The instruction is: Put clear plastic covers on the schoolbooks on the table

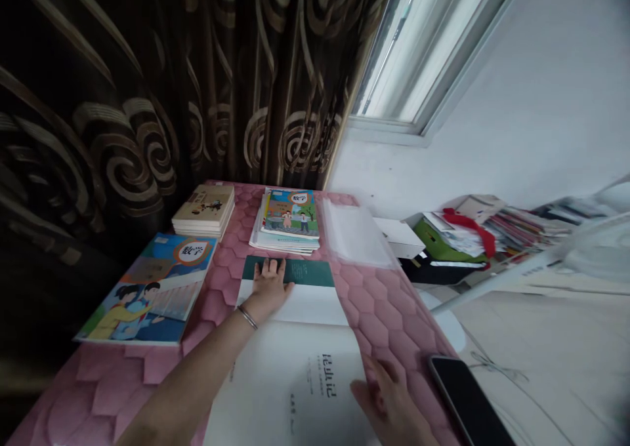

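An open book [290, 380] lies before me, its white title page showing dark Chinese characters. At its far end is a green cover flap [309, 272] with small print, with a white strip below it. My left hand [270, 283], a silver bangle at the wrist, presses flat on the flap with fingers spread. At the book's right edge, my right hand [394, 400] has its thumb over the page and its fingers curled by the edge, slightly blurred. The right hand grips that edge.
Beyond the book is a stack of textbooks [290, 216] beside a clear plastic sheet [357, 233]. To the left are a large textbook [147, 292] and a stack of tan books [204, 208]. A phone [467, 400] lies at the pink table's [378, 308] right edge.
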Action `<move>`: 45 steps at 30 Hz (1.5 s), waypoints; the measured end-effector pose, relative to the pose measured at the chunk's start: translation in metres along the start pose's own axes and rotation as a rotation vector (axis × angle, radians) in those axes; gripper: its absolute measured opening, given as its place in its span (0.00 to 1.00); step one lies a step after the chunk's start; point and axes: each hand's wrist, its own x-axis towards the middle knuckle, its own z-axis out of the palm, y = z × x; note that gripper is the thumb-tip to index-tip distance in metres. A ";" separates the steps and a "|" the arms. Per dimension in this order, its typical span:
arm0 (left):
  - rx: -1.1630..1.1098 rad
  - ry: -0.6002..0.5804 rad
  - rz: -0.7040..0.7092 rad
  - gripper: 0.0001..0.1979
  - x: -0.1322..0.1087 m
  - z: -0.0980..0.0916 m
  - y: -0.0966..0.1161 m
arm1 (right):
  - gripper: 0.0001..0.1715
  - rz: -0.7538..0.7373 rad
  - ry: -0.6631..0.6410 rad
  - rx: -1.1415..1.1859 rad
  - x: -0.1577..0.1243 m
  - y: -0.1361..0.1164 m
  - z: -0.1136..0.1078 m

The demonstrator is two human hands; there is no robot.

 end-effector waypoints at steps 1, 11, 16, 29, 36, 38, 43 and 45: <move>0.003 0.000 0.009 0.34 0.002 0.002 0.000 | 0.21 -0.044 0.041 -0.023 0.007 -0.001 -0.006; -0.009 -0.115 0.094 0.32 0.007 0.006 -0.006 | 0.30 -0.410 -0.194 -0.050 0.153 -0.111 0.026; -0.025 -0.019 0.150 0.33 0.004 0.009 -0.009 | 0.35 -0.246 -0.297 -0.121 0.188 -0.145 0.065; 0.019 -0.010 -0.071 0.36 -0.002 0.004 -0.043 | 0.37 -0.012 -0.161 -0.351 0.185 -0.069 0.052; 0.072 -0.019 -0.199 0.33 -0.017 -0.007 -0.066 | 0.35 -0.043 -0.149 -0.378 0.181 -0.071 0.059; 0.090 -0.010 -0.213 0.30 -0.026 -0.009 -0.061 | 0.35 -0.048 -0.139 -0.396 0.180 -0.070 0.060; 0.069 0.019 -0.249 0.26 -0.057 -0.009 -0.049 | 0.33 -0.065 -0.204 -0.457 0.183 -0.075 0.054; 0.024 0.030 -0.264 0.26 -0.065 -0.006 -0.048 | 0.32 -0.096 -0.264 -0.493 0.184 -0.087 0.047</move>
